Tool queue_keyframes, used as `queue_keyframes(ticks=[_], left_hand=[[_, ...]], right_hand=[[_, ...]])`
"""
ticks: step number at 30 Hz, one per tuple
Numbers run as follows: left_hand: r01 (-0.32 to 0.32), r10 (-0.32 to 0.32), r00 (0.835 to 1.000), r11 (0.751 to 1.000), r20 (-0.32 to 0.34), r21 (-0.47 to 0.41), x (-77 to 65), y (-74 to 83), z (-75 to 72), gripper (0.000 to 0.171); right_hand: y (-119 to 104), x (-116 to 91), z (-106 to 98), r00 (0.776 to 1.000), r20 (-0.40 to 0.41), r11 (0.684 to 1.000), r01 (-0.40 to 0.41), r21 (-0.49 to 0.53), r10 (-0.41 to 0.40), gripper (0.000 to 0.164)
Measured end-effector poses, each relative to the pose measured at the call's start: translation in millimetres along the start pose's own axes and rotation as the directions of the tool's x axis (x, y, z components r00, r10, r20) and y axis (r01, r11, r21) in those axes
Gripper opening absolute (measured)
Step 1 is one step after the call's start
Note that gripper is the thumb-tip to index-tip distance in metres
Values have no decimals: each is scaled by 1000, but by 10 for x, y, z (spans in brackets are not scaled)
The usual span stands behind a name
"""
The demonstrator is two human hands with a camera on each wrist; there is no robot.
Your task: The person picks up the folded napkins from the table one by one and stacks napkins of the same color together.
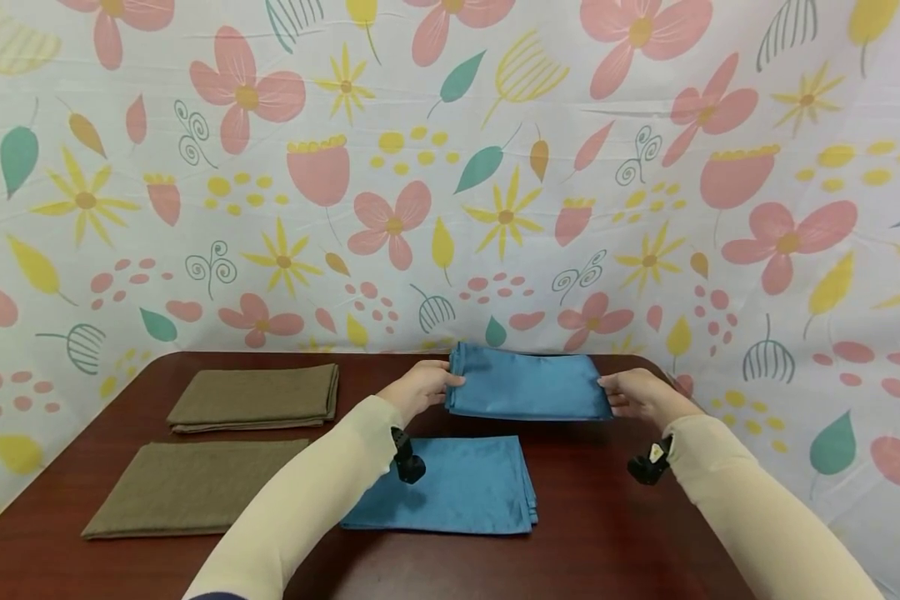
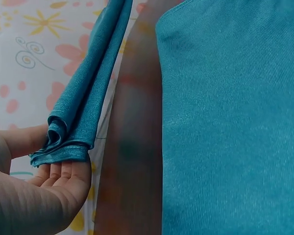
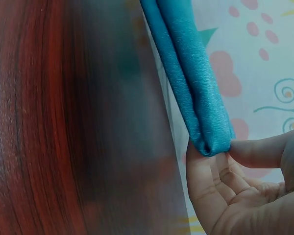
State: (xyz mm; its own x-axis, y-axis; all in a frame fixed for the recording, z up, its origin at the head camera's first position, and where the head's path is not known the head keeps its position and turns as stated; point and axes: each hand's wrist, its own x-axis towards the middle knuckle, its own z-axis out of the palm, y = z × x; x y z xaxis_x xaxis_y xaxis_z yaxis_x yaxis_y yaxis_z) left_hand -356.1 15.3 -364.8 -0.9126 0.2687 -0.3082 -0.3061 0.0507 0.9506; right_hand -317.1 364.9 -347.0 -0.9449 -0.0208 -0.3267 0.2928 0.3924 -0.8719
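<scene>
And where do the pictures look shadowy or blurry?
Head view: a shadow darkens part of the nearer blue cloth; left wrist view: the glossy table shows hazy reflections; right wrist view: fuzzy reflections beside the held blue cloth, though wood grain looks sharp.

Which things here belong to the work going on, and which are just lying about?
In the work:
Far blue cloth, folded, held at its ends by the left grip and right grip

Seemingly just there, though the cloths may matter too:
Near blue cloth, folded
Far brown cloth and near brown cloth, folded, at left
Table
Floral backdrop
</scene>
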Motion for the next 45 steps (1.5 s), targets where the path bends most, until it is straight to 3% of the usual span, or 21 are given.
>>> queue_keyframes(ticks=[9, 20, 30, 39, 45], left_hand=[[-51, 51, 999, 999, 8, 10, -118, -16, -148, 65], [-52, 52, 999, 999, -6, 2, -231, -98, -241, 66], [-69, 69, 998, 998, 3, 5, -349, -55, -339, 68], [-79, 79, 997, 997, 15, 5, -396, -147, -385, 65], [-63, 63, 998, 996, 0, 57, -527, -171, -480, 61]], right_hand=[[-89, -38, 162, 1000, 28, 999, 13, 44, -14, 13], [-78, -68, 298, 1000, 13, 996, 14, 93, -16, 12], [-105, -88, 354, 999, 28, 997, 39, 63, -40, 49], [-118, -152, 451, 999, 17, 996, 49, 68, -50, 34], [-80, -205, 584, 997, 29, 996, 69, 52, -71, 40]])
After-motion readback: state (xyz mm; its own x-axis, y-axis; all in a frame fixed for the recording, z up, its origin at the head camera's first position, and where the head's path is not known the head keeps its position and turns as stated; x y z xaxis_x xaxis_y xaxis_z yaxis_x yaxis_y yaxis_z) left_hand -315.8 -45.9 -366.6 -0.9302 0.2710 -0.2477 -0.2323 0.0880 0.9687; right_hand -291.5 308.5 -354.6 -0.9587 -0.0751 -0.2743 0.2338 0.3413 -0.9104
